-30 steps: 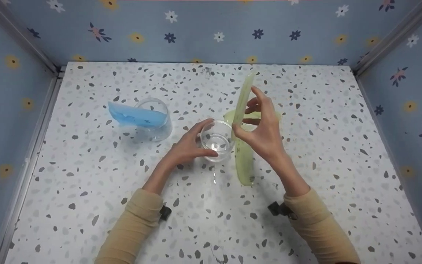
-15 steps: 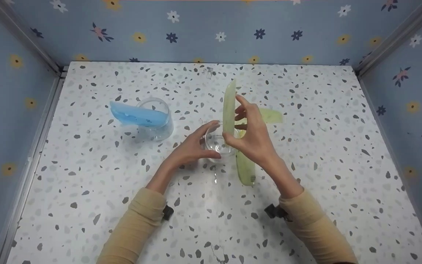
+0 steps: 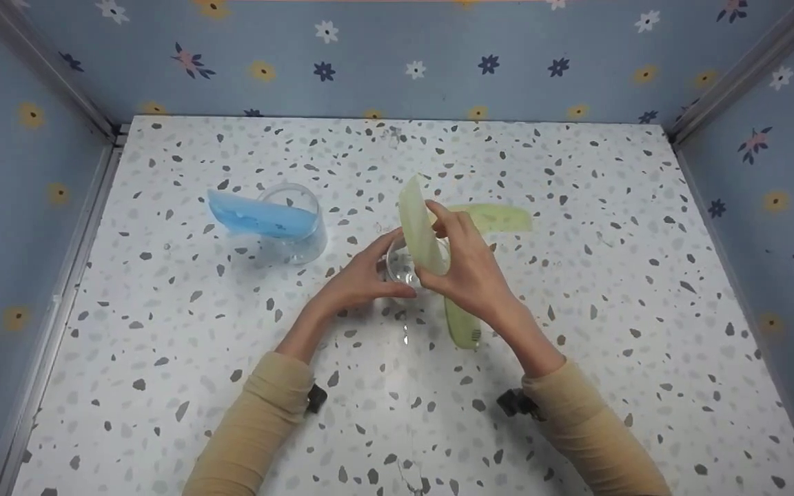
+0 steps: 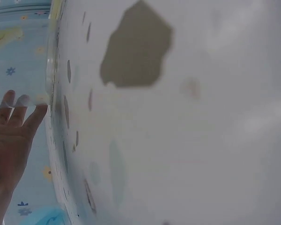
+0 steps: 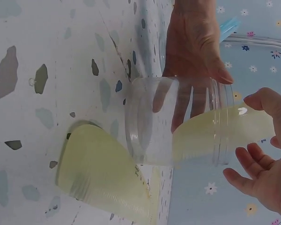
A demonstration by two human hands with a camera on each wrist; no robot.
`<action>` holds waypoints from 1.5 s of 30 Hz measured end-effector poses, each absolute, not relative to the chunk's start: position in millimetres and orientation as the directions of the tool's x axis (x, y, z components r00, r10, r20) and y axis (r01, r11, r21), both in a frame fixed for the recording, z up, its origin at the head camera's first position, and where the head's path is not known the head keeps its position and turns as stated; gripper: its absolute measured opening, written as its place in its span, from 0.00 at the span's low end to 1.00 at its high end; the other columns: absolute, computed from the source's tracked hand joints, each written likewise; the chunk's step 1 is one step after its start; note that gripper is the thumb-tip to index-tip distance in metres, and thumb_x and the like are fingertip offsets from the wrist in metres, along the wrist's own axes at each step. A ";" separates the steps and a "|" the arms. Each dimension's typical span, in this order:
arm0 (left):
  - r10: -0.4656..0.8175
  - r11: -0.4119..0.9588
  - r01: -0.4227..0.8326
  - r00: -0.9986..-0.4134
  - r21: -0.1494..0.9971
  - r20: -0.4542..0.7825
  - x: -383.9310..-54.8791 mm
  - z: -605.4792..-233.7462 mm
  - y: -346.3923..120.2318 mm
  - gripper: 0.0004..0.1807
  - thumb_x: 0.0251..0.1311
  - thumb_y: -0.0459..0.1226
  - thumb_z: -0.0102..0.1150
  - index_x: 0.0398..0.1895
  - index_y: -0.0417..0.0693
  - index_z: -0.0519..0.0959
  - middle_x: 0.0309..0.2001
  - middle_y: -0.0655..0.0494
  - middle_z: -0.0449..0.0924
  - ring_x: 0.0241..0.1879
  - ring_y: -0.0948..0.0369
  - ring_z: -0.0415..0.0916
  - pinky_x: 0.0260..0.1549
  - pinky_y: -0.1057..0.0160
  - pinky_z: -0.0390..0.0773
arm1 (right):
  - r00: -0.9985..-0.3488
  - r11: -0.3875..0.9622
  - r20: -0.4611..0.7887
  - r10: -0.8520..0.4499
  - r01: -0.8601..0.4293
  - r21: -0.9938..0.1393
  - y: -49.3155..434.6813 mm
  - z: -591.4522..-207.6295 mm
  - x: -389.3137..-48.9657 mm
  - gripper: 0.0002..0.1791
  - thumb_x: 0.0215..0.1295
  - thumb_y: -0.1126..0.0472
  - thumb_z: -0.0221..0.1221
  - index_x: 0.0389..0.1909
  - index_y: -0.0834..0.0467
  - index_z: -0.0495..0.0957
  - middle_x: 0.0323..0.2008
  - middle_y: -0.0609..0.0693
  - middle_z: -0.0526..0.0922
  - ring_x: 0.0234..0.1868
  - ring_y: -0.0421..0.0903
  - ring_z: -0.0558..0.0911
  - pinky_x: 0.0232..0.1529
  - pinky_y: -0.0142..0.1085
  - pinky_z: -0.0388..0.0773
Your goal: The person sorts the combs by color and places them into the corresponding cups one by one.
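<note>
A clear plastic jar (image 3: 398, 265) stands mid-table, and my left hand (image 3: 350, 281) grips it from the left, fingers and thumb around its side. Between thumb and fingers, my right hand (image 3: 469, 275) holds a pale yellow-green comb (image 3: 416, 217) tilted over the mouth. In the right wrist view the comb's lower end (image 5: 192, 138) is inside the jar, through its rim. Two more yellow-green combs lie on the table right of the jar, one crosswise (image 3: 500, 218), the other lengthwise (image 3: 464, 325) and partly hidden by my right hand.
To the left stands a second clear jar (image 3: 311, 244) with a blue comb (image 3: 259, 215) leaning out over its rim. Blue flowered walls (image 3: 369, 41) enclose the speckled white table (image 3: 611, 289) at the back and both sides.
My right hand has brought the comb leftward from beside the jar and lowered its end into the mouth. My left hand has stayed around the jar.
</note>
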State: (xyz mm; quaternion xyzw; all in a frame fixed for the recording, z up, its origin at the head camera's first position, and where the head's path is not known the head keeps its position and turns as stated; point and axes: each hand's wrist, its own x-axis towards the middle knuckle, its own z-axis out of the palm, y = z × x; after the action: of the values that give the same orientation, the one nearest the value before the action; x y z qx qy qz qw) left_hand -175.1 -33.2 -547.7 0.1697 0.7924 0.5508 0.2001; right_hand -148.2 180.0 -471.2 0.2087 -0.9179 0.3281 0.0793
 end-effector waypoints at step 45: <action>0.503 0.301 0.067 -0.859 0.951 -0.098 -174.0 -548.7 -32.4 0.57 0.47 0.51 0.81 0.80 0.69 0.58 0.77 0.58 0.66 0.77 0.55 0.64 0.79 0.48 0.60 | -0.994 0.757 0.090 -0.056 -0.101 -0.645 223.5 -486.5 -148.2 0.32 0.75 0.50 0.57 0.76 0.52 0.65 0.63 0.59 0.75 0.58 0.57 0.81 0.54 0.52 0.85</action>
State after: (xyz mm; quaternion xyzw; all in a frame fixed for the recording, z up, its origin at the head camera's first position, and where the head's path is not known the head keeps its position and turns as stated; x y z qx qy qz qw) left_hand -174.0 -32.4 -548.7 0.1820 0.7831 0.5624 0.1934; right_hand -148.2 223.5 -486.5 0.0417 -0.9368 0.3458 0.0327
